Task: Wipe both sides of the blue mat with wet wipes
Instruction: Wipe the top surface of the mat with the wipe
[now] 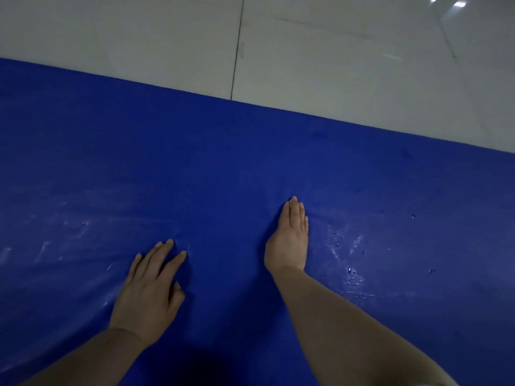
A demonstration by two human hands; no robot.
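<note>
Blue mat [250,162] lies flat on the floor [334,51], long axis running nine to three o'clock. Left hand [150,288] and right hand [288,240] rest flat, grip released, no wipe visible.

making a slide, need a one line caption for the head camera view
Both bare hands, left hand and right hand, rest open on the wet-streaked blue mat laid over pale floor tiles.

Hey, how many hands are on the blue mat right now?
2. The left hand rests flat on the blue mat with its fingers spread; the right hand lies further forward, fingers straight and together. Neither holds a wipe.
</note>
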